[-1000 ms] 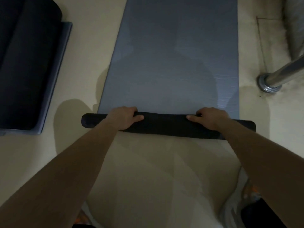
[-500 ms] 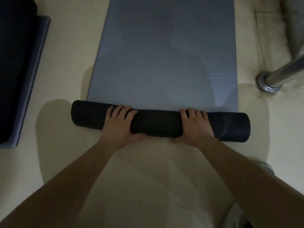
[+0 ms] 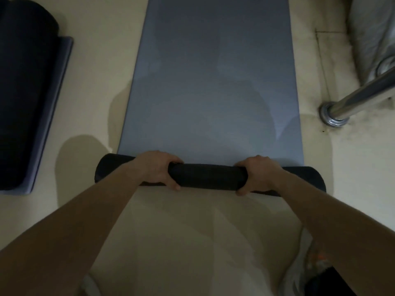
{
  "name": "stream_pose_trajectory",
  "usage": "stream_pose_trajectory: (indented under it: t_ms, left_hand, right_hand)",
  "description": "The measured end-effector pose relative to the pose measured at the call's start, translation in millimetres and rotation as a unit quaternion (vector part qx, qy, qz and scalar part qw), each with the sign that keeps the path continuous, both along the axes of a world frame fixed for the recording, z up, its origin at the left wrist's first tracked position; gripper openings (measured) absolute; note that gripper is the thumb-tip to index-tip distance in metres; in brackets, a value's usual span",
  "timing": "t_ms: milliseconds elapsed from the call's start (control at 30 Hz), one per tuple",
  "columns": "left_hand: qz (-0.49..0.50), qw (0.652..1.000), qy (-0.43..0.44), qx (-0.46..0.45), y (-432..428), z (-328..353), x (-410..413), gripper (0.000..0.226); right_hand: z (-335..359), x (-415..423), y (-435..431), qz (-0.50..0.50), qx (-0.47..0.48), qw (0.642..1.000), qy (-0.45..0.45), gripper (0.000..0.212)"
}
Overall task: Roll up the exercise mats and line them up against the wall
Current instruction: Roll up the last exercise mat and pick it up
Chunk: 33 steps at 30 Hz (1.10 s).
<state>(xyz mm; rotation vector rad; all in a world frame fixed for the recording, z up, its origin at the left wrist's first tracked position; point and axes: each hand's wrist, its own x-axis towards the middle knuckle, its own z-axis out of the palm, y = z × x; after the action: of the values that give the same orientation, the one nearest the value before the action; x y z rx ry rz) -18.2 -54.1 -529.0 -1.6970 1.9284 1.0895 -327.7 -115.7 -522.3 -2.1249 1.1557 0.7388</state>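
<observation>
Mid-roll, by the look of it. Gripping the roll (image 3: 207, 175) with the left hand (image 3: 159, 169) and right hand (image 3: 257, 175): fingers curled over the far side, thumbs tucked under the near side, clamped on firmly. Keep both hands level and push forward evenly, to steer it straight up the mat (image 3: 213, 92) and avoid coning at one end. Tug back slightly at each turn to hold the core tight. Check the ends as well: jutting past the flat sheet's edges on both sides, with the right end a little nearer, so possibly a touch skewed, though hard to judge in such a dim, wide-angle view. Square it up now rather than later.

Lies crosswise on the floor (image 3: 192, 231), at the near end of the mat. Slim as yet; dark, almost black, on the outer face. Grey-blue, smooth and flat on the unrolled part, running away past the top of the frame, with most of the length left to go. Probably soft foam, springy enough to loosen if let go. To the left, well apart, a second mat (image 3: 25, 92), dark, partly rolled. To the right, a pole (image 3: 363, 94), apart from the mat's edge.
</observation>
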Motion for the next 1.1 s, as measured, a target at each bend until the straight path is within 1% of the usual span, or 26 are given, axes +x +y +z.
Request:
stream_pose_trajectory:
  t_ms: [33, 100, 167, 200, 233, 267, 300, 333, 367, 400, 433, 467, 500, 533, 567, 600, 667, 700, 733, 767, 833, 900, 933, 1000, 1033, 1100]
  left_hand:
    - [0.035, 0.999, 0.009, -0.011, 6.2, 2.4, -2.7, 0.092]
    - [0.112, 0.990, 0.004, -0.091, 18.8, 2.7, -3.8, 0.085]
    - [0.142, 0.981, -0.010, -0.135, 25.5, -0.7, -4.4, 0.073]
    - [0.141, 0.981, -0.010, -0.131, 23.1, -1.4, -4.7, 0.069]
    - [0.142, 0.983, -0.008, -0.115, 16.8, -2.2, -3.4, 0.066]
    - [0.148, 0.985, -0.004, -0.094, 8.2, -1.9, -0.9, 0.064]
    - [0.157, 0.985, -0.005, -0.076, -1.3, -2.2, 2.2, 0.063]
    - [0.168, 0.984, -0.012, -0.066, -10.7, -2.7, 4.9, 0.063]
    - [0.173, 0.982, -0.030, -0.070, -19.1, -3.0, 5.2, 0.063]
    - [0.174, 0.979, -0.055, -0.095, -25.5, -4.8, 2.7, 0.062]
    - [0.178, 0.969, -0.087, -0.149, -27.9, -7.4, -3.0, 0.058]
    - [0.189, 0.949, -0.117, -0.222, -25.3, -11.2, -11.2, 0.053]
    - [0.201, 0.925, -0.135, -0.293, -19.4, -15.6, -21.0, 0.048]
    - [0.202, 0.906, -0.136, -0.347, -12.1, -21.0, -30.4, 0.047]
    - [0.192, 0.900, -0.123, -0.372, -3.7, -29.3, -37.3, 0.052]
    - [0.170, 0.907, -0.110, -0.368, 5.0, -37.9, -42.4, 0.066]
    - [0.113, 0.938, -0.109, -0.310, 12.0, -55.6, -39.6, 0.111]
    - [0.091, 0.946, -0.118, -0.287, 6.8, -61.5, -33.8, 0.121]
    - [0.072, 0.950, -0.125, -0.278, -1.5, -64.0, -27.8, 0.123]
    - [0.057, 0.947, -0.127, -0.288, -10.5, -62.2, -23.1, 0.118]
    - [0.029, 0.938, -0.124, -0.322, -26.8, -56.7, -18.0, 0.102]
    - [0.013, 0.939, -0.122, -0.321, -36.1, -48.9, -12.2, 0.090]
    - [0.006, 0.946, -0.118, -0.303, -36.6, -43.4, -9.9, 0.088]
    - [-0.004, 0.964, -0.103, -0.247, -32.1, -27.4, -11.2, 0.091]
    - [-0.007, 0.975, -0.091, -0.205, -26.7, -18.2, -14.1, 0.093]
    - [-0.023, 0.994, -0.071, -0.086, -14.9, -4.6, -19.9, 0.095]
  right_hand:
    - [3.0, -1.9, -3.8, 0.003, 0.032, 0.999, 0.010, 0.073]
    - [6.4, -0.7, -15.2, -0.037, 0.079, 0.996, 0.004, 0.079]
    - [3.5, -1.1, -20.0, -0.063, 0.069, 0.996, -0.013, 0.092]
    - [2.6, -3.1, -15.9, -0.058, 0.031, 0.998, -0.019, 0.096]
    - [0.7, -8.6, -7.7, -0.046, -0.035, 0.998, -0.022, 0.093]
    - [-2.3, -14.9, 5.9, -0.035, -0.120, 0.992, -0.034, 0.084]
    - [-6.3, -19.9, 23.7, -0.030, -0.210, 0.976, -0.051, 0.074]
    - [-11.9, -23.7, 39.9, -0.027, -0.276, 0.959, -0.066, 0.070]
    - [-18.8, -24.3, 50.0, -0.021, -0.315, 0.947, -0.066, 0.074]
    - [-25.7, -23.0, 52.2, -0.014, -0.319, 0.947, -0.045, 0.089]
    - [-30.8, -20.4, 45.4, -0.004, -0.298, 0.954, -0.010, 0.109]
    - [-32.8, -16.6, 30.9, 0.001, -0.274, 0.962, 0.015, 0.125]
    - [-34.0, -12.4, 11.2, 0.004, -0.254, 0.967, 0.028, 0.135]
    - [-32.4, -7.6, -9.9, 0.006, -0.233, 0.972, 0.033, 0.138]
    - [-29.4, -3.5, -28.4, 0.008, -0.216, 0.976, 0.031, 0.139]
    - [-27.9, -0.2, -41.8, 0.010, -0.205, 0.978, 0.031, 0.140]
    - [-30.2, 4.4, -47.8, 0.000, -0.216, 0.976, 0.040, 0.143]
    - [-32.0, 5.1, -42.3, -0.009, -0.233, 0.971, 0.048, 0.144]
    - [-34.8, 4.7, -33.4, -0.009, -0.250, 0.967, 0.053, 0.142]
    - [-37.9, 4.1, -25.0, -0.002, -0.261, 0.964, 0.055, 0.136]
    - [-42.6, 2.5, -24.0, 0.010, -0.267, 0.962, 0.050, 0.122]
    - [-38.0, 4.1, -36.2, -0.001, -0.246, 0.969, 0.035, 0.112]
    - [-32.8, 4.7, -39.0, -0.003, -0.223, 0.974, 0.030, 0.109]
    - [-22.1, 1.9, -35.3, 0.003, -0.178, 0.984, 0.015, 0.106]
    - [-15.7, -1.7, -30.9, 0.006, -0.144, 0.990, 0.010, 0.105]
    - [-4.2, -12.8, -17.0, 0.010, -0.066, 0.998, 0.011, 0.104]
